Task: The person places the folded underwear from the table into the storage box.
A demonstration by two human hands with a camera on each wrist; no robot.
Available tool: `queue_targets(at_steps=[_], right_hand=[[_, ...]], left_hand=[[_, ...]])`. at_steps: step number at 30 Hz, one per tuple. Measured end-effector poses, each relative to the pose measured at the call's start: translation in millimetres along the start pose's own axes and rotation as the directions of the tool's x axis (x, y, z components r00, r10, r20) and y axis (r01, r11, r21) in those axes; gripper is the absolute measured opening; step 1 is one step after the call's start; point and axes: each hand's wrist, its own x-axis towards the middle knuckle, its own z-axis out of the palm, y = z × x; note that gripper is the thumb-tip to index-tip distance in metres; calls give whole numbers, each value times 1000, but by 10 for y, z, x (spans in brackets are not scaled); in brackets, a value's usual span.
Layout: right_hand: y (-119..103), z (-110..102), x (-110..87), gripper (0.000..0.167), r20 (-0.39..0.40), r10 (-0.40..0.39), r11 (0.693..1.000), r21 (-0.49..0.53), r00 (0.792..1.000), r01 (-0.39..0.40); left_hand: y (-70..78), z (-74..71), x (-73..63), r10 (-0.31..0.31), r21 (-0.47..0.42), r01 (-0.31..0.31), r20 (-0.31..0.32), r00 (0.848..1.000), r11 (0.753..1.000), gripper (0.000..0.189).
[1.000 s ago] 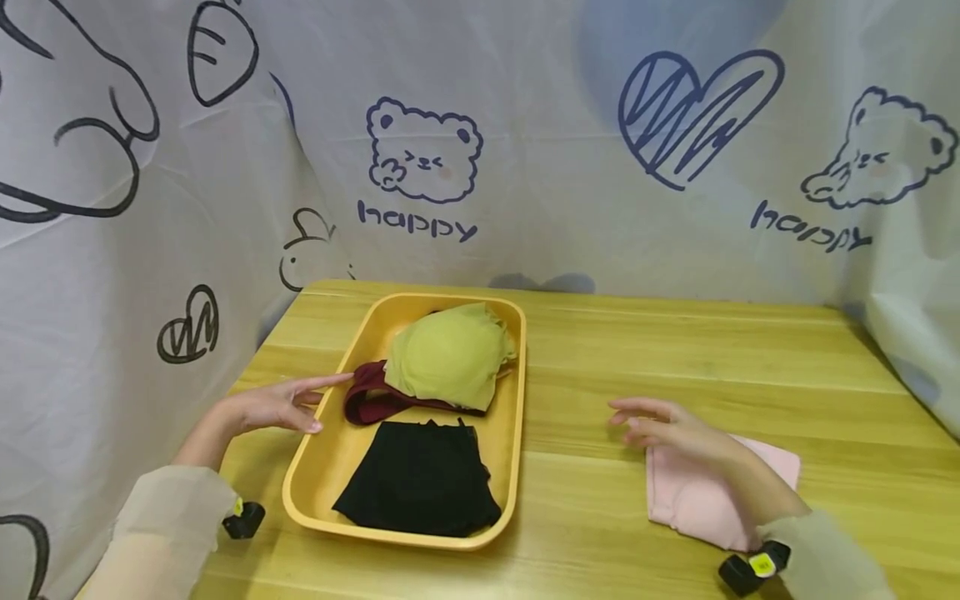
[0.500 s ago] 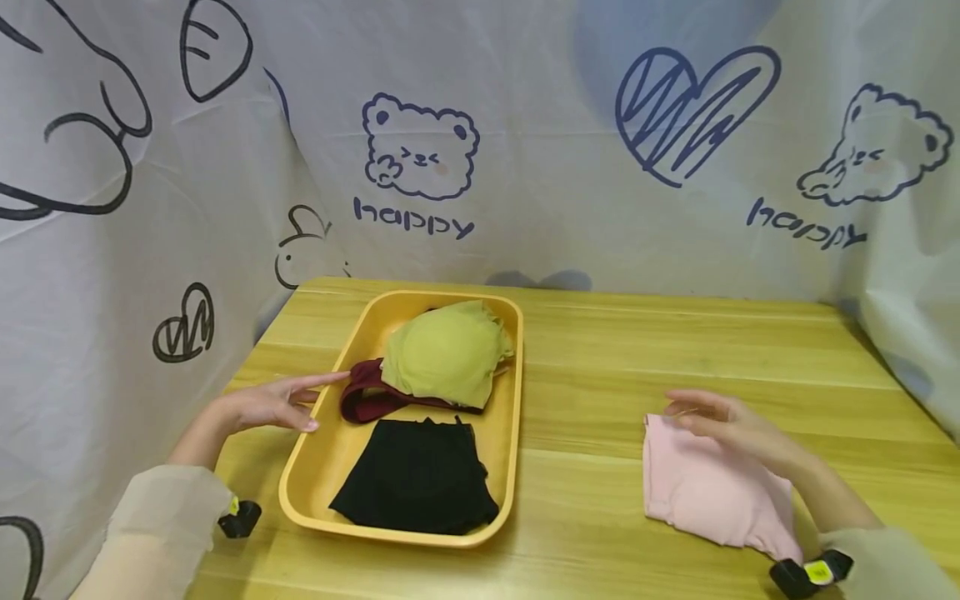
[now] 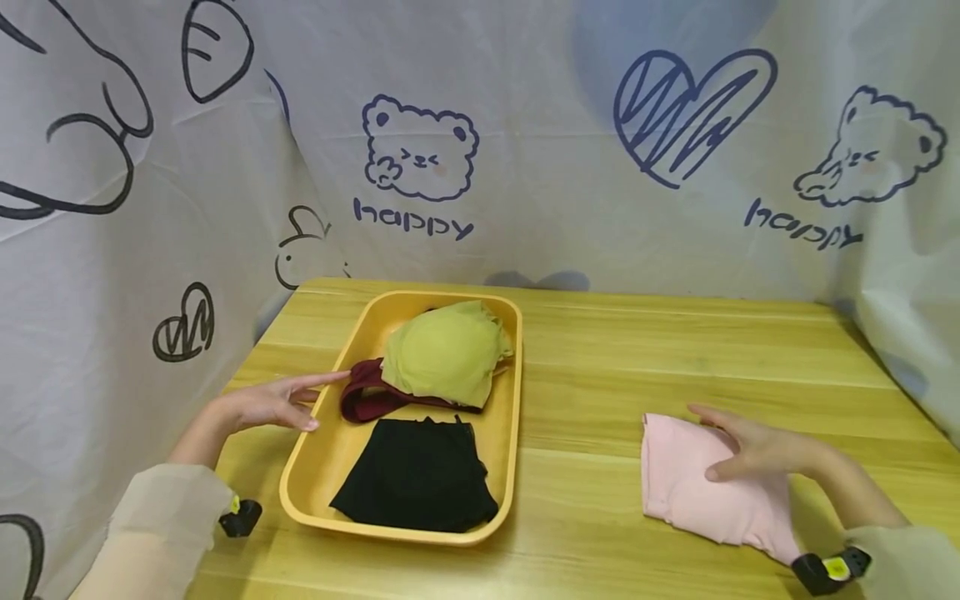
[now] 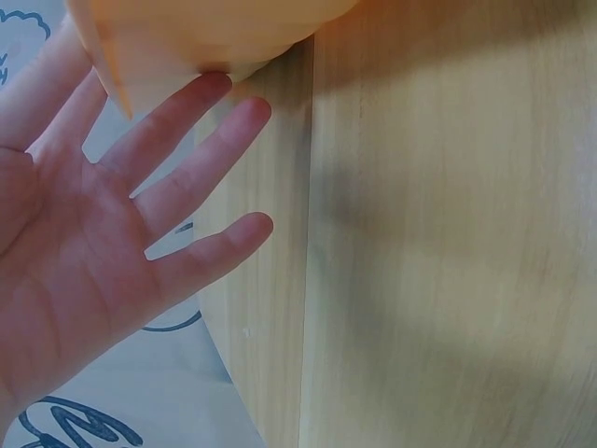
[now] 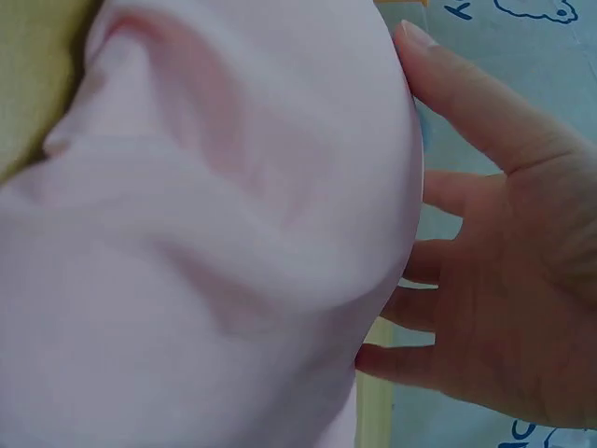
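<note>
A folded pink bra [image 3: 686, 483] with a rounded cup lies on the right of the wooden table. Over its right part is my right hand [image 3: 772, 450], thumb on the near side and fingers stretched out at the far edge. In the right wrist view the fingertips go behind the pink cloth [image 5: 252, 224]. My left hand [image 3: 262, 408] touches the left rim of a yellow tray [image 3: 517, 450], index finger and thumb at the rim. Seen from the left wrist, its other fingers [image 4: 201, 182] are spread and straight beneath the tray wall.
Inside the tray, a yellow-green bra [image 3: 446, 354] lies partly over a maroon one [image 3: 363, 396] at the back. A folded black garment [image 3: 416, 479] lies in front. White drawn-on cloth [image 3: 540, 167] hangs behind and beside the table [image 3: 637, 350].
My right hand has moved right from the pink bra's left corner to its right part, thumb and fingers spreading apart. The left hand stays at the tray.
</note>
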Motion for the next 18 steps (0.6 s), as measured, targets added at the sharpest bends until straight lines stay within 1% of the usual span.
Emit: queue_targets(at_steps=[6,9,13,18], right_hand=[[-16,2,-28,92,48,84,996,-10,995,-84],[-6,8,-50,92,68,113,994,-16,991,-112],[37,12,-93,87,79,101,995,-9,992,-101],[43,5,-127,77,61,61,998,19,996,-63]], left_hand=[[7,6,8,-8,-2,8,-3,1000,1000,81],[4,12,8,-5,-7,5,-1,1000,1000,81],[2,11,4,1,-6,-1,1,1000,1000,81],[8,5,1,-6,-4,6,1,1000,1000,81]])
